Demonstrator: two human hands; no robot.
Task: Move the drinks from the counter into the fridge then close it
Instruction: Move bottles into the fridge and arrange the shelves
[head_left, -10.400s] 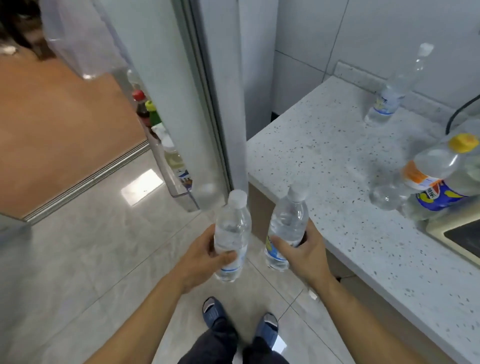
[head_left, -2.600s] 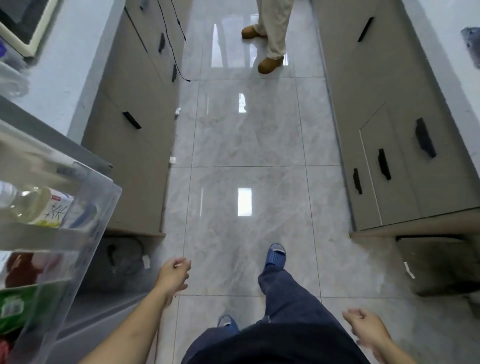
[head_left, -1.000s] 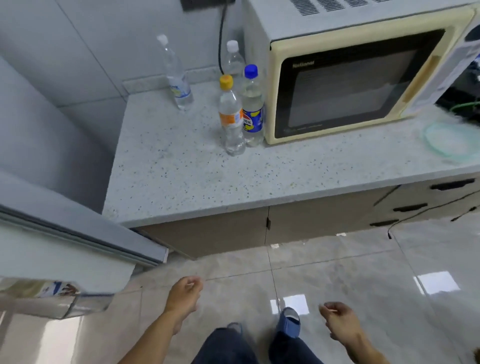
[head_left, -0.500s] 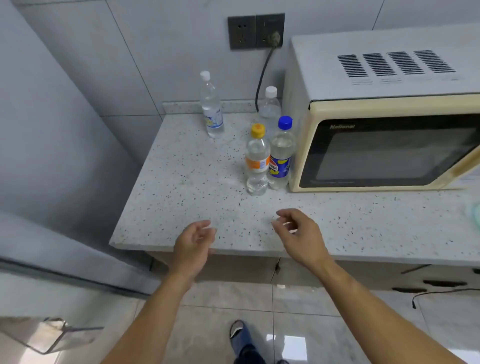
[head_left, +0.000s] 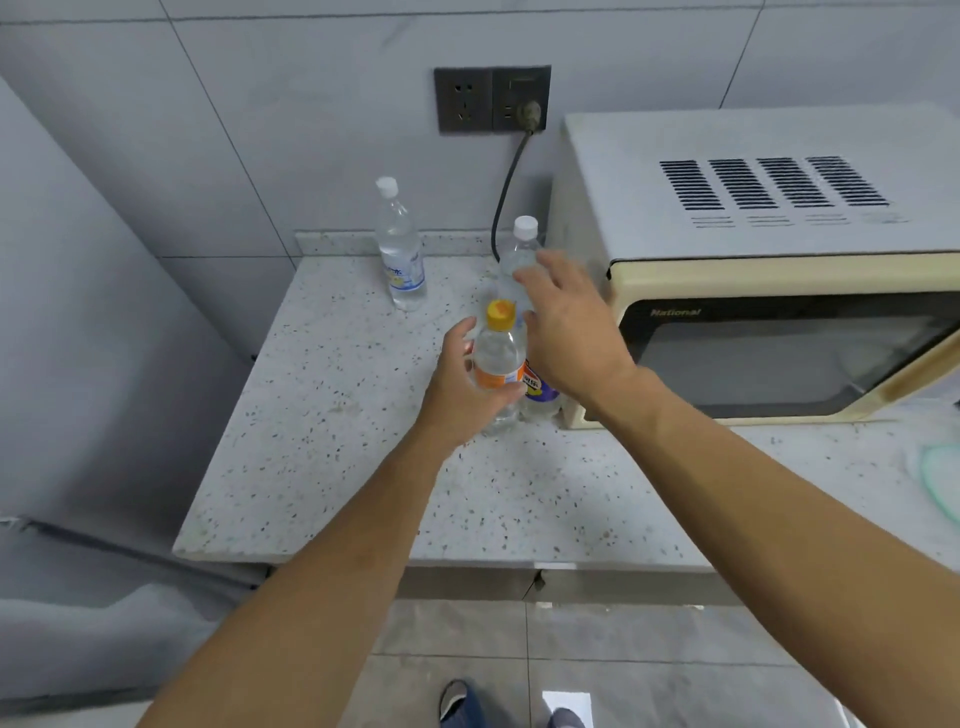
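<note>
Several drink bottles stand on the speckled counter (head_left: 337, 467). My left hand (head_left: 460, 395) grips the yellow-capped bottle with the orange label (head_left: 497, 358), thumb on its right side. Right beside it stands a bottle with a blue-and-yellow label (head_left: 537, 388), its top hidden by my right hand (head_left: 569, 327). That hand reaches over it with straight fingers, fingertips at the white-capped bottle (head_left: 521, 247) behind, by the microwave. Whether they touch it I cannot tell. Another white-capped water bottle (head_left: 400, 254) stands alone at the back wall.
A cream microwave (head_left: 779, 322) fills the counter's right side, its cord (head_left: 506, 197) running up to a wall socket. A pale green lid (head_left: 943, 478) lies at the far right. The grey fridge side (head_left: 78, 312) rises at the left, the open door's edge (head_left: 93, 543) below it.
Both hands moved from the counter's front edge forward to the bottles. My left hand closed around the yellow-capped bottle. My right hand reached past it towards the rear bottle.
</note>
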